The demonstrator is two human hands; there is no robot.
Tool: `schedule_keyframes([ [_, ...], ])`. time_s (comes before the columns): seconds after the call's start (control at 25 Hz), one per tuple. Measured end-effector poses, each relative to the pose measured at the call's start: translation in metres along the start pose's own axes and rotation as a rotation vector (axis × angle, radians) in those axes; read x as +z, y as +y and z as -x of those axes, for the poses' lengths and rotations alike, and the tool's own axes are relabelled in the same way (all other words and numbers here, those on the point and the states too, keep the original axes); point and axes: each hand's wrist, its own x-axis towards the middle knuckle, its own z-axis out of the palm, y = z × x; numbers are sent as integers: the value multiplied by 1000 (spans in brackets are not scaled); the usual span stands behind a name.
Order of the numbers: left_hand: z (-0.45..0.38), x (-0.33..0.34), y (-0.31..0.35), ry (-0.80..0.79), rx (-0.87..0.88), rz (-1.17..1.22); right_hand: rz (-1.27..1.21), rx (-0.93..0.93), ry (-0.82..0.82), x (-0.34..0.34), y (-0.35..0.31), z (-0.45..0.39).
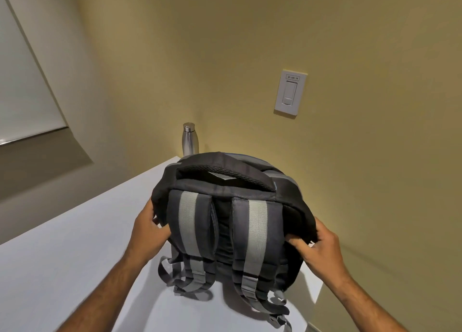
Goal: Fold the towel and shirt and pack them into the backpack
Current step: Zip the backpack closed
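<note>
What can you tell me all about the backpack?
The backpack is black and dark grey fabric, standing upright on the white table, its back facing the camera. Two padded shoulder straps with light grey stripes hang down, and a carry handle loops over the top. The left hand and right hand grip its sides. Whether it is zipped cannot be seen.

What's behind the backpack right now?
A steel bottle stands upright on the white table behind the backpack, by the wall; its base is hidden by the bag. Anything else directly behind is covered. Left hand and right hand grip the bag's sides.
</note>
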Motion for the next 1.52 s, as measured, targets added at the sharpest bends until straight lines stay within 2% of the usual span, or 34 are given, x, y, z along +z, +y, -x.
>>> schedule_keyframes([
  [0.08, -3, 4, -6, 4, -99, -40, -3, 49, -73, -1, 2, 1],
  [0.2, -7, 8, -2, 24, -111, -101, -127, 135, -88, 2, 8, -1],
  [0.44, -21, 21, 21, 19, -25, -183, -272, 223, 146, 15, 12, -9],
  [0.76, -79, 64, 53, -108, 66, -183, -331, 191, 367, -3, 23, -19],
  [1.0, -111, 120, 70, -185, 135, -131, -288, 199, 449, -40, 43, -44],
  [1.52, -174, 200, 66, -222, 109, -101, -193, 230, 510, -68, 92, -94],
])
